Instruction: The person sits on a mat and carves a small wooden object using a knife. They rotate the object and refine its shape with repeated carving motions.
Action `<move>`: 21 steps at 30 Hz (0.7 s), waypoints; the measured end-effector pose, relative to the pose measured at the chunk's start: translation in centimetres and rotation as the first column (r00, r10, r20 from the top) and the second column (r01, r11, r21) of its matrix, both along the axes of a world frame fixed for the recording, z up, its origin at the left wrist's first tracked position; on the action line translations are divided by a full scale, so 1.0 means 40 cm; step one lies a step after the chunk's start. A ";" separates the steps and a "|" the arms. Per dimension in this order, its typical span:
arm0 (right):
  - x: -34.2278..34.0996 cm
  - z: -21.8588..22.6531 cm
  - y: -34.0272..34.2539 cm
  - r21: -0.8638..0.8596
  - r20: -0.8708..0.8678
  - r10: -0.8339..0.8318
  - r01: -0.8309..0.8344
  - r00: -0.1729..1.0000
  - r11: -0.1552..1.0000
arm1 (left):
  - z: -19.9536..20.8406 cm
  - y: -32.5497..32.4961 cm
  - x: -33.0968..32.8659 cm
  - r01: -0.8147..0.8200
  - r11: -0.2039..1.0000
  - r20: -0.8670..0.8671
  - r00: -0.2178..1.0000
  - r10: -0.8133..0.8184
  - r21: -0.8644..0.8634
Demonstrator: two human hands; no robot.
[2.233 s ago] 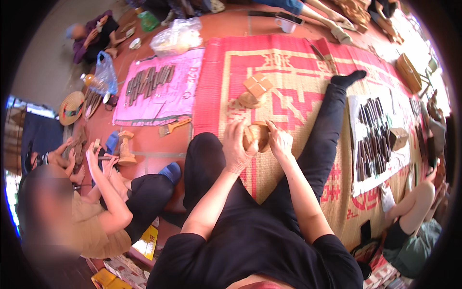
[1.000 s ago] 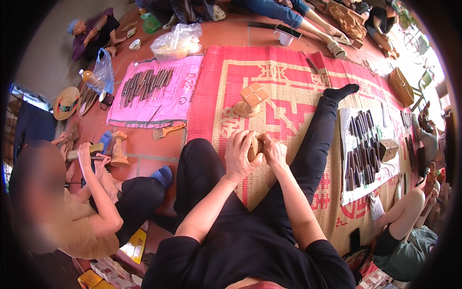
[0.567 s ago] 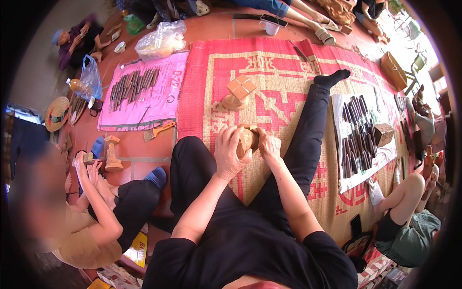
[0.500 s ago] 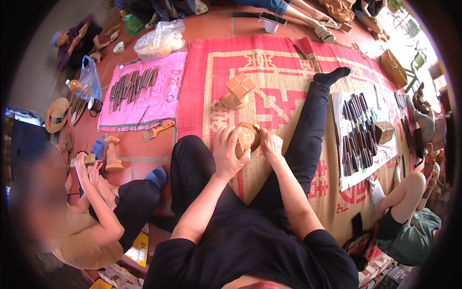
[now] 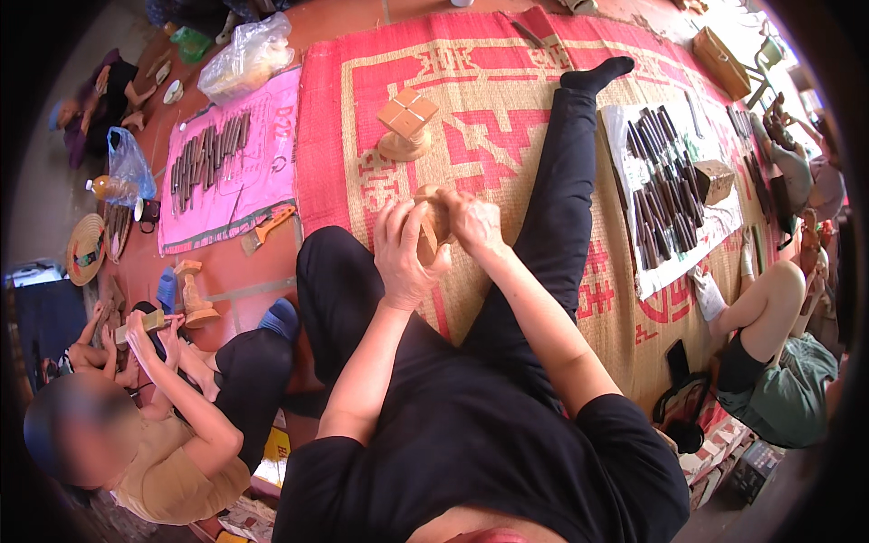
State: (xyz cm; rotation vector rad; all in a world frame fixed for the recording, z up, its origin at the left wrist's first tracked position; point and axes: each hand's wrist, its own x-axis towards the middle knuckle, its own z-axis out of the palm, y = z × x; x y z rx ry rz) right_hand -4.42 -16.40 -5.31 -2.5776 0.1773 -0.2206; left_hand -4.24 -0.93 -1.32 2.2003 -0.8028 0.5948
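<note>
Between my raised knees I hold a round, light-brown wooden carving (image 5: 434, 228), tilted above the mat. My left hand (image 5: 401, 251) wraps its left side, with the thumb underneath. Curled over the upper right edge are the fingers of my right hand (image 5: 475, 223), pressed against the wood. Whether a small tool or sheet lies under them is hidden. Just beyond my hands, a wooden block with a pale cross-shaped line (image 5: 406, 113) sits on a round turned wooden base (image 5: 405, 145).
Rows of carving tools lie on a pink sheet (image 5: 276, 100) at left and a white sheet (image 5: 643, 282) at right. A brush (image 5: 269, 230) and a wooden stand (image 5: 195, 297) are nearby at left. A co-worker (image 5: 190, 443) sits close left; another person's bent leg (image 5: 765, 299) is at right.
The whole view has shifted, so the mat and tools sit higher and more to the left. My right hand has moved further over the carving's top edge. The left co-worker's wooden block is lower.
</note>
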 end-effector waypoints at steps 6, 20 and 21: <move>0.034 -0.097 -0.083 -0.003 -0.014 -0.015 0.015 1.000 1.000 | 0.006 -0.013 -0.010 0.066 0.998 -0.023 0.998 -0.066 0.025; 0.054 0.008 -0.062 -0.052 -0.063 0.052 -0.055 0.997 0.997 | 0.001 0.007 -0.031 0.099 0.992 0.024 0.995 -0.101 0.084; 0.041 -0.019 -0.059 -0.016 0.059 0.160 -0.160 0.985 0.987 | 0.002 0.000 -0.039 0.111 0.990 0.018 0.993 -0.113 0.088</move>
